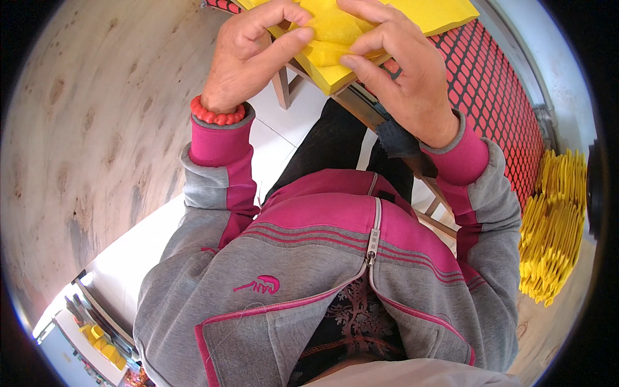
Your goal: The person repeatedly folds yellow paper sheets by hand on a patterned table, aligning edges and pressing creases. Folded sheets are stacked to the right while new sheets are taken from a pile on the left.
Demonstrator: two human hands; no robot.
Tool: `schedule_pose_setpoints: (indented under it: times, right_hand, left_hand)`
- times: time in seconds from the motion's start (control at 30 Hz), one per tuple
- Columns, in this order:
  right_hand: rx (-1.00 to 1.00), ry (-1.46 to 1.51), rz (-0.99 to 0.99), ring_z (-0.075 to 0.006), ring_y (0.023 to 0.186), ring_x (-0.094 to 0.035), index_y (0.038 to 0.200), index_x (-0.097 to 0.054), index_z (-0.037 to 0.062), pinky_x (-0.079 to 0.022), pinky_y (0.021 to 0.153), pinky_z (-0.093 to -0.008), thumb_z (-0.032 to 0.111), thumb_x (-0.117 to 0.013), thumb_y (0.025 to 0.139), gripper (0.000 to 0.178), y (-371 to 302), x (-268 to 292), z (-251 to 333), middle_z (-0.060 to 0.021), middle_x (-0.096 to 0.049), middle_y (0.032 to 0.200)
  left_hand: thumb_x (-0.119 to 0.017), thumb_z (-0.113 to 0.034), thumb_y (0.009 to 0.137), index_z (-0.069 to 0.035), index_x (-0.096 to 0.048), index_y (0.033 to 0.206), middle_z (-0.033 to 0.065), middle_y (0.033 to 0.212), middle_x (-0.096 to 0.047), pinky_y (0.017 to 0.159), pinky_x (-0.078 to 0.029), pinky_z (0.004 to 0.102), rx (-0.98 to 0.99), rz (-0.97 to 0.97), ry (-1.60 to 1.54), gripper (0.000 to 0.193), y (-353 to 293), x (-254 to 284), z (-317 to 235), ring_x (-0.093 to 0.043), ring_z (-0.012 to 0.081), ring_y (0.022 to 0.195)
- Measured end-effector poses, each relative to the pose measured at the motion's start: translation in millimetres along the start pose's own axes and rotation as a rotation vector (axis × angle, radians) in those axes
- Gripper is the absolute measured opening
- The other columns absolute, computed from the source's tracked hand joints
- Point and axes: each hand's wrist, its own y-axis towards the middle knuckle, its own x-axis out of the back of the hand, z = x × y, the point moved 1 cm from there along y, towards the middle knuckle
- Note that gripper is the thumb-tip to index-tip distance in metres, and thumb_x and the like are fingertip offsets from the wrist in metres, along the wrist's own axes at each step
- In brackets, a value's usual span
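A thin yellow sheet (336, 31), perhaps soft cloth or tissue, lies rumpled between my hands at the top of the head view. My left hand (255, 55) pinches it from the left with thumb and forefinger, a red beaded bracelet round that wrist. On the other side my right hand (407, 74) has its bent fingers and thumb closed on the sheet's near right part. Beneath it is a stack of yellow sheets (330, 77), whose near corner juts past the surface below. The top of the sheet runs out of view.
A red and black patterned cover (493, 97) spreads to the right of the stack. Beyond it stands a tall pile of folded yellow pieces (553, 226). A wide wooden board (97, 129) fills the left side. Wooden legs (281, 87) show under the stack.
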Motion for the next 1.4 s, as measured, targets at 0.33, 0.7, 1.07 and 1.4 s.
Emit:
schedule_pose_setpoints:
  times: [0.33,0.7,1.07,1.4]
  right_hand:
    - [-0.009,0.031,-0.165,-0.0401,0.116,-0.065,0.093,-0.063,0.0041,-0.051,0.098,-0.0430,0.005,-0.083,0.078,0.025,-1.7,-5.9,-1.7,-0.0236,-0.067,0.127]
    - [0.136,-0.140,-0.057,-0.0385,0.126,-0.061,0.094,-0.066,0.0074,-0.042,0.109,-0.0508,0.010,-0.081,0.079,0.022,-0.8,-1.9,-2.3,-0.0194,-0.064,0.136]
    - [0.036,-0.078,-0.016,-0.0404,0.130,-0.058,0.096,-0.065,0.0069,-0.041,0.111,-0.0508,0.010,-0.080,0.083,0.020,-2.8,0.0,-2.4,-0.0196,-0.064,0.135]
    - [0.006,0.002,-0.005,-0.0436,0.127,-0.059,0.095,-0.062,0.0054,-0.042,0.110,-0.0510,0.007,-0.079,0.083,0.021,-1.7,-2.0,-3.5,-0.0222,-0.066,0.130]
  left_hand:
    - [-0.067,0.002,0.095,0.000,-0.066,0.111,0.0006,0.110,-0.068,0.096,-0.047,0.0266,-0.060,0.033,0.096,0.016,0.0,-1.8,0.2,-0.062,0.0111,0.106]
    - [-0.067,0.005,0.095,-0.006,-0.058,0.104,-0.0013,0.095,-0.063,0.081,-0.048,0.0208,-0.016,-0.205,-0.152,0.016,1.5,-19.9,1.1,-0.058,0.0062,0.093]
    - [-0.053,0.006,0.101,0.002,-0.068,0.108,0.0093,0.120,-0.069,0.094,-0.048,0.0279,-0.072,0.036,-0.040,0.017,-3.7,4.2,11.8,-0.063,0.0151,0.109]
    - [-0.062,0.008,0.090,0.001,-0.069,0.110,0.0156,0.134,-0.065,0.112,-0.038,0.0367,-0.136,0.128,0.039,0.022,0.8,4.6,-6.2,-0.057,0.0248,0.129]
